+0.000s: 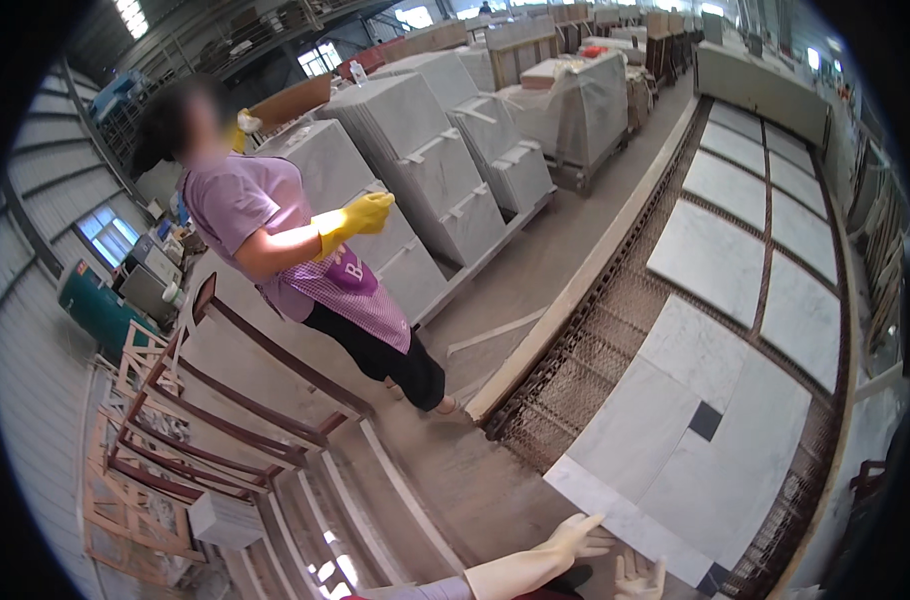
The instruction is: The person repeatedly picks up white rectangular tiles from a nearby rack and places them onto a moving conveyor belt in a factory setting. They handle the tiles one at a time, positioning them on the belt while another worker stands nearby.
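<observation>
Pale stone panel [625, 420] lying on near end of mesh conveyor [565, 400], right in front of the wearer. Four large pale pieces, by my count, butting around one dark square inset [705, 421]; one pale strip [615, 507] running along the near edge, one dark corner piece [713, 578] ending it.

Progress, my judgement: this panel is looking mostly laid out, the pieces sitting close with no open gap that I'm making out. Whether a piece is lacking at the bottom, I cannot tell; the view is cutting close there.

Two gloved hands working apart from each other. Left hand [580, 538] reaching to the strip's edge, fingers extending, gripping nothing visible; contact unclear. Right hand [640, 578] showing only partly, fingers spreading just beside the edge, apparently holding nothing.

Farther up the conveyor: eight separate pale slabs [710, 250] lying in two columns of four, gaps showing between them.

Outward, left: one co-worker [245, 200] standing on the floor, holding up a yellow-gloved hand [360, 215]. Behind, at least five slab stacks [405, 110] standing; one reddish-brown rack [275, 350] nearer, one small pale block [225, 520] resting beside it.
</observation>
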`<state>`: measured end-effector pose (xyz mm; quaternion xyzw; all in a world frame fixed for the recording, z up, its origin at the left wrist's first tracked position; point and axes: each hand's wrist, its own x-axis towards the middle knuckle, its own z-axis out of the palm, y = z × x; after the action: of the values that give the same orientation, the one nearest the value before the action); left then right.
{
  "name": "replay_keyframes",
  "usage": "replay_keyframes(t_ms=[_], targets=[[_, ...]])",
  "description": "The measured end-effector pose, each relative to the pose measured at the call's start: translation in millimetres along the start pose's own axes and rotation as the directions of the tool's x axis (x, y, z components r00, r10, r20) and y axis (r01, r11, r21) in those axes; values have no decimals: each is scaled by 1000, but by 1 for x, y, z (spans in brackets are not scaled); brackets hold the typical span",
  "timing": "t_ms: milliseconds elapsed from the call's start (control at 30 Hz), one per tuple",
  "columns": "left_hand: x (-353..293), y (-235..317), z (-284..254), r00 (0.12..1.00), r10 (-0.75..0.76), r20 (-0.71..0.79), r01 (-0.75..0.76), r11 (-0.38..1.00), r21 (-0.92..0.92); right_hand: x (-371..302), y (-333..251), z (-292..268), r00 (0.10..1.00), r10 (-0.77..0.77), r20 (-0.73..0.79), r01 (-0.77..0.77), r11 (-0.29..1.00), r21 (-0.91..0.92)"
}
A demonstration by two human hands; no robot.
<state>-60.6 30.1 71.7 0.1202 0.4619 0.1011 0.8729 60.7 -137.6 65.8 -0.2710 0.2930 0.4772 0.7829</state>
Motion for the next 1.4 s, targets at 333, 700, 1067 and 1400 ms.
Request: replay_keyframes(t_ms=[333,700,1067,1400], targets=[[20,-1,-30,997,19,72,-43,938,345,-4,-3,10,983,-16,-185,22,999,30],[22,17,-63,984,149,93,-156,985,79,0,-1,18,977,-32,-212,33,999,2],[-15,31,-76,987,156,47,-162,969,185,6,4,14,978,-59,-200,62,998,8],[-18,24,-106,991,130,27,-132,983,130,18,-5,2,976,-104,-191,66,979,-195]])
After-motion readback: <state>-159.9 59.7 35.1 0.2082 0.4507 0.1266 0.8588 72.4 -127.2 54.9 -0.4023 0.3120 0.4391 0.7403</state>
